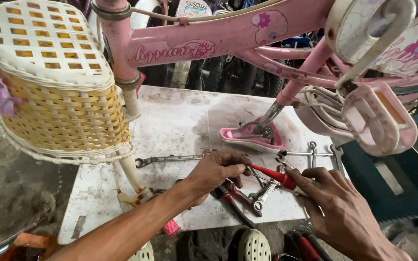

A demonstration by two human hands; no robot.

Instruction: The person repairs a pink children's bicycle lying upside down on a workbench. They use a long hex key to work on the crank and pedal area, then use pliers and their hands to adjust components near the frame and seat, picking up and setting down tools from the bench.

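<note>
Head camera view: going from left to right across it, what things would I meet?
Woven yellow-and-white plastic basket → long silver spanner lying on the stained white board → left hand → red-handled tool held by both hands → right hand → white-and-pink plastic pedal.

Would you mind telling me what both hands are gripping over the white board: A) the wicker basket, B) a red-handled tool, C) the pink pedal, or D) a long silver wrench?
B: the left hand and the right hand both pinch the red-handled tool, while the long silver wrench lies untouched on the white board.
</note>
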